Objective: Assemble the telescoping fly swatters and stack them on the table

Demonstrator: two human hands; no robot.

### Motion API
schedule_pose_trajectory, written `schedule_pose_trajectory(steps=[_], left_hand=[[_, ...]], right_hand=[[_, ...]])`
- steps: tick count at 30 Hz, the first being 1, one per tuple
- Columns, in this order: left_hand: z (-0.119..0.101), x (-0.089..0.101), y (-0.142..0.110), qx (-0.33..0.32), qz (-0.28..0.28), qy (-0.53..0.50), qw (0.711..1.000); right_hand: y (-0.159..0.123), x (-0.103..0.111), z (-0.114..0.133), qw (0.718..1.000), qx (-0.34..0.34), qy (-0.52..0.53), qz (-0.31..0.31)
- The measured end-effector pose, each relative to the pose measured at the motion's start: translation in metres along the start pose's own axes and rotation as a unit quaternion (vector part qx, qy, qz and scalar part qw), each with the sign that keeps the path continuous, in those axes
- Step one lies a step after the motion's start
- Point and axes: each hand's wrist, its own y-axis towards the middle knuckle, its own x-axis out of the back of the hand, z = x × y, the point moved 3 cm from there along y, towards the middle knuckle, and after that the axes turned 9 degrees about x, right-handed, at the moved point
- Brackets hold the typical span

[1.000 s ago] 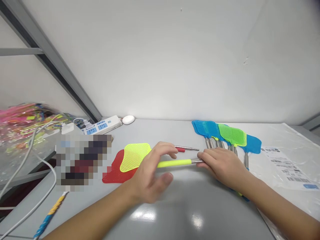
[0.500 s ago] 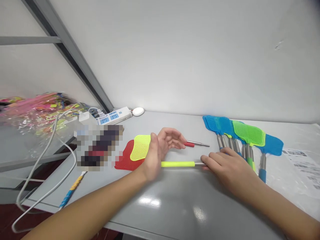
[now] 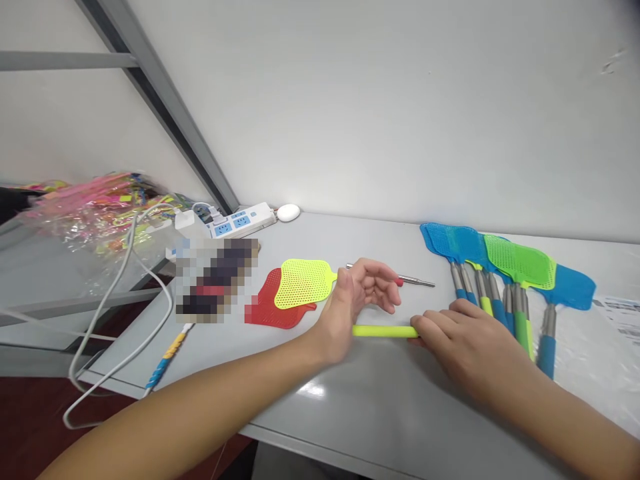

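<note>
A yellow fly swatter lies across the grey table (image 3: 380, 413), its mesh head (image 3: 305, 283) resting over a red swatter's head (image 3: 267, 310). My left hand (image 3: 357, 300) stands on its edge across the yellow swatter's shaft, with the fingers loosely curled, apart, and holding nothing. My right hand (image 3: 460, 340) is closed on the right end of the yellow grip (image 3: 385, 331). The red swatter's metal rod (image 3: 417, 283) pokes out behind my left fingers.
A row of several blue and green fly swatters (image 3: 505, 267) lies at the right, beside my right hand. A power strip (image 3: 235, 223), a white puck (image 3: 289, 213), cables (image 3: 120, 293) and a bag of bright items (image 3: 85, 213) are at the left. A blurred-out patch (image 3: 215, 277) hides an object.
My left hand has turned from palm-down onto its edge. My right hand has moved left along the yellow swatter, and the metal shaft beyond the grip no longer shows. The view has shifted left.
</note>
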Motion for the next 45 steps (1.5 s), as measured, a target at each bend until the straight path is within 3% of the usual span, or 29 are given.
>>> schedule_pose_trajectory(steps=[8,13,15,17,19,21,28,34,41,45], left_hand=[[-0.008,0.003,0.001,-0.023,0.001,0.038,0.999],[-0.026,0.013,-0.002,-0.1,-0.021,0.191,0.976],[-0.031,0.016,-0.003,-0.132,-0.017,0.352,0.926],[-0.033,0.015,-0.003,-0.159,0.012,0.526,0.836],[-0.031,0.012,-0.002,-0.174,0.044,0.634,0.752],[-0.03,0.01,-0.001,-0.172,0.056,0.672,0.718],[-0.033,0.015,-0.001,-0.16,0.064,0.675,0.717],[-0.034,0.008,-0.006,-0.234,0.12,0.625,0.735],[-0.034,-0.005,-0.013,-0.294,0.089,0.607,0.733],[-0.028,-0.01,-0.016,-0.296,0.083,0.61,0.73]], right_hand=[[0.005,-0.009,-0.003,0.999,-0.008,0.047,-0.007],[0.002,-0.009,-0.014,0.994,-0.032,0.1,-0.035],[-0.002,-0.007,-0.019,0.993,-0.042,0.105,-0.045],[-0.006,-0.006,-0.024,0.992,-0.051,0.105,-0.054],[-0.009,-0.005,-0.03,0.99,-0.06,0.111,-0.063],[-0.013,-0.004,-0.036,0.987,-0.077,0.121,-0.075],[-0.02,0.003,-0.048,0.985,-0.09,0.099,-0.109],[-0.024,0.006,-0.053,0.986,-0.104,0.085,-0.096],[-0.028,0.001,-0.054,0.987,-0.096,0.074,-0.104],[-0.032,-0.008,-0.055,0.988,-0.085,0.075,-0.101]])
